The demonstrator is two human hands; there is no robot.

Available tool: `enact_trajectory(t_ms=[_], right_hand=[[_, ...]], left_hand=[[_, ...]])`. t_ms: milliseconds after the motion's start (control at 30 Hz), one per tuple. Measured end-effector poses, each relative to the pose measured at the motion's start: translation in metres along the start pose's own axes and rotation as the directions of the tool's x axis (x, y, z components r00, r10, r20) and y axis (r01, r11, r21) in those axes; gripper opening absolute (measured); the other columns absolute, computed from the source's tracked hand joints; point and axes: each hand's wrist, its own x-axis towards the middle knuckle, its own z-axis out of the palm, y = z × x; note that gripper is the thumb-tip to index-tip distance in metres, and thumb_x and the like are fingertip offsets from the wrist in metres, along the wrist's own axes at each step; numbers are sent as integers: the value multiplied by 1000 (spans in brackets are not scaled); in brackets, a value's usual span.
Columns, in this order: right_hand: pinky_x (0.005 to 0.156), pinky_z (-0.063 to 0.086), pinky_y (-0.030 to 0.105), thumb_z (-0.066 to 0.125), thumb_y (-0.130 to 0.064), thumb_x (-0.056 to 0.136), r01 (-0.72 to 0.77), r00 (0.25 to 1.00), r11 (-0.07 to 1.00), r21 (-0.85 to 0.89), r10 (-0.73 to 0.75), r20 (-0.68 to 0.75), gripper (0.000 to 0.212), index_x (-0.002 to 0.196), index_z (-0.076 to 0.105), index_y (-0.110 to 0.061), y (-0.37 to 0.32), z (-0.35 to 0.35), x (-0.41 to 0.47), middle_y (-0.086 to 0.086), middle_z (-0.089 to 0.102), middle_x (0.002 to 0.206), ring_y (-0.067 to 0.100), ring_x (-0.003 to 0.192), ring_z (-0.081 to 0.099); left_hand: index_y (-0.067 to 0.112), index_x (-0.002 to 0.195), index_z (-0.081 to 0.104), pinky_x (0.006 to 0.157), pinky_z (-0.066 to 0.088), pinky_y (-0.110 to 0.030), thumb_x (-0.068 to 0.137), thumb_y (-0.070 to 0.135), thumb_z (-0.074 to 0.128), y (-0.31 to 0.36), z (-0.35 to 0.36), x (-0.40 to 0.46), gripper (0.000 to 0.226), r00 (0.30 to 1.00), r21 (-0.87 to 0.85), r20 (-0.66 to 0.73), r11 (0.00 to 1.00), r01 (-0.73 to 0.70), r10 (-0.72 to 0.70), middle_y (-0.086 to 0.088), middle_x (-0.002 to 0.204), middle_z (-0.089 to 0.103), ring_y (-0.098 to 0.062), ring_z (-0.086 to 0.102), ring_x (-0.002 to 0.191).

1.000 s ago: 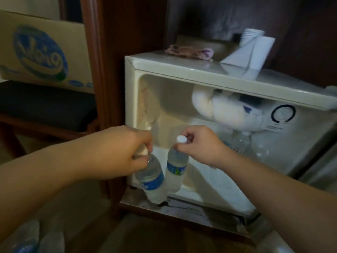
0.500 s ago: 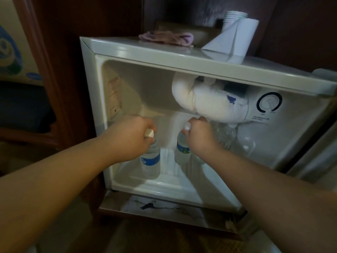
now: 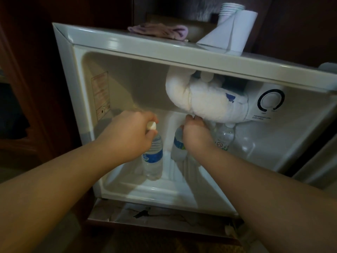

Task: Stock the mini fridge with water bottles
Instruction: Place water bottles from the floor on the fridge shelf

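Clear bottles (image 3: 152,159) — gripped, both hands (image 3: 129,137) — inside fridge (image 3: 127,57)

white fridge (image 3: 127,42), blue-labelled bottle (image 3: 153,157), pink cloth (image 3: 160,31)

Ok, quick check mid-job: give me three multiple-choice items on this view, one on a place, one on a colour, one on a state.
1. Where is the bottle held by the left hand?
A. on top of the fridge
B. inside the fridge
C. on the floor

2. What colour is that bottle's label?
A. blue
B. red
C. yellow

3. What is the right hand doing?
A. hanging idle
B. turning the dial
C. gripping a second bottle near its top

Answers:
1 B, it stands over the fridge floor.
2 A, a blue band wraps it.
3 C, the fingers curl round the neck.
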Motion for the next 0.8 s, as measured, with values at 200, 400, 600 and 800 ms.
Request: enact_trajectory(t_ms=[200, 400, 600, 800], right_hand=[[82, 51, 40, 64, -12, 97, -7, 1000, 999, 32, 7, 12, 51, 144, 44, -12, 0, 9, 13, 19, 64, 121, 33, 108, 64], [66, 44, 37, 51, -27, 107, -57, 997, 961, 271, 67, -27, 36, 140, 45, -15, 2, 19, 9, 12, 57, 89, 31, 78, 57], [69, 58, 40, 59, 4, 93, 11, 1000, 979, 205, -5, -31, 45, 135, 50, -6, 5, 13, 3, 17, 72, 97, 34, 81, 69], [65, 50, 37, 58, 8, 91, -3, 1000, 996, 90, 5, -22, 40, 129, 51, -2, 10, 4, -3, 18, 71, 101, 34, 87, 70]], left_hand=[[32, 131, 69, 78, 47, -30, 97, 35, 68, -2, 7, 2, 35, 1000, -34, -20, 999, 7, -8, 1, 114, 75, -15, 61, 89], [31, 129, 70, 86, 57, -36, 96, 35, 68, -6, 10, 3, 34, 1000, -34, -31, 999, -3, 2, 0, 107, 77, -23, 70, 98], [30, 131, 71, 88, 59, -37, 96, 35, 68, -6, 11, 9, 35, 1000, -59, -27, 998, 4, -6, 0, 104, 78, -22, 72, 97], [30, 129, 71, 88, 60, -44, 95, 36, 68, -3, 14, 16, 34, 999, -54, -36, 999, -6, 4, -3, 111, 75, -26, 71, 98]])
